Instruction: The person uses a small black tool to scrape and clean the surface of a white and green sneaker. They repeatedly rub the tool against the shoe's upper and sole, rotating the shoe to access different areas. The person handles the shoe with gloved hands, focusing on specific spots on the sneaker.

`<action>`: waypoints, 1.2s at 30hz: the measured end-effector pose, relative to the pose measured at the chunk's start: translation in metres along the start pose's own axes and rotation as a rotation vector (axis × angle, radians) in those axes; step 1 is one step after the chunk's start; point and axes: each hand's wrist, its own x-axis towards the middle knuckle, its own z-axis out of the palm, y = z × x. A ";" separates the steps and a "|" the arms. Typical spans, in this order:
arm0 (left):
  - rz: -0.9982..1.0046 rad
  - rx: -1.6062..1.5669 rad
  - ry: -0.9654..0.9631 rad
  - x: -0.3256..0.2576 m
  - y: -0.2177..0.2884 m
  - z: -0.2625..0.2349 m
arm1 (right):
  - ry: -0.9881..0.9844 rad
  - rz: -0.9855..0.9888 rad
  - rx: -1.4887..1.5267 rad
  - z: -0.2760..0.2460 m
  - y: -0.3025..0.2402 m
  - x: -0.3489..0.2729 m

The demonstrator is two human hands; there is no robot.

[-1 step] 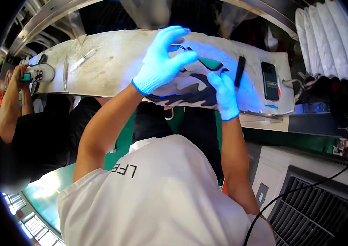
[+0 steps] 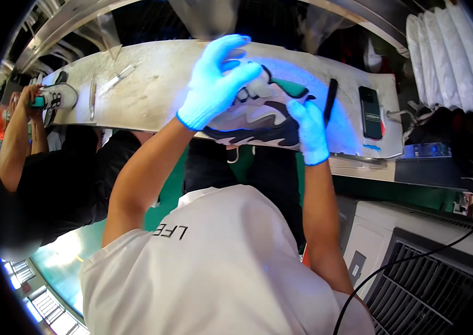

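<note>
A chunky sports shoe (image 2: 259, 117) in grey, white and black with teal-green panels lies on its side at the near edge of the long pale stone-like tabletop (image 2: 153, 89), washed in bluish light. A white lace end hangs from the shoe over that edge. The left hand (image 2: 214, 84), in a light blue glove, lies over the shoe's upper with fingers spread and curled, gripping it from above. The right hand (image 2: 309, 128), gloved the same, is closed on the shoe's right end, fingers wrapped around the black sole.

Just right of the shoe a slim black stick-like tool (image 2: 330, 100) lies on the tabletop, and beyond it, farther right, a dark flat phone-like device (image 2: 370, 111). Well left of the shoe lie thin metal tools (image 2: 115, 80). At the far left end another person's hand (image 2: 30, 97) holds a white and black shoe (image 2: 58, 96) against the tabletop. Right of the shoe, past the tabletop's end, stand white pleated filter bags (image 2: 454, 56); below them sits a grey machine with a vent grille (image 2: 432, 279) and a black cable.
</note>
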 end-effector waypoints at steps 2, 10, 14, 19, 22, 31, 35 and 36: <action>-0.123 -0.233 0.125 -0.017 -0.003 -0.031 | -0.025 0.010 0.217 0.021 -0.024 -0.008; -0.288 0.188 0.078 -0.102 -0.011 -0.125 | -0.024 0.013 0.219 0.019 -0.021 -0.014; -0.054 0.576 -0.278 -0.085 0.032 -0.090 | -0.027 0.008 0.169 0.014 -0.017 -0.015; -0.177 0.745 -0.527 -0.042 0.048 -0.030 | 0.025 -0.004 0.058 0.003 -0.005 -0.016; -0.425 0.697 -0.597 -0.030 0.046 -0.021 | 0.067 -0.018 0.019 0.012 -0.010 -0.014; -0.406 0.710 -0.459 -0.038 0.049 -0.001 | -0.015 -0.043 0.102 0.025 -0.036 -0.025; -0.135 0.812 -0.472 -0.053 0.037 -0.013 | -0.067 -0.088 0.011 0.018 -0.026 -0.022; -0.057 0.779 -0.522 -0.052 0.036 -0.021 | -0.065 -0.066 0.020 0.015 -0.024 -0.019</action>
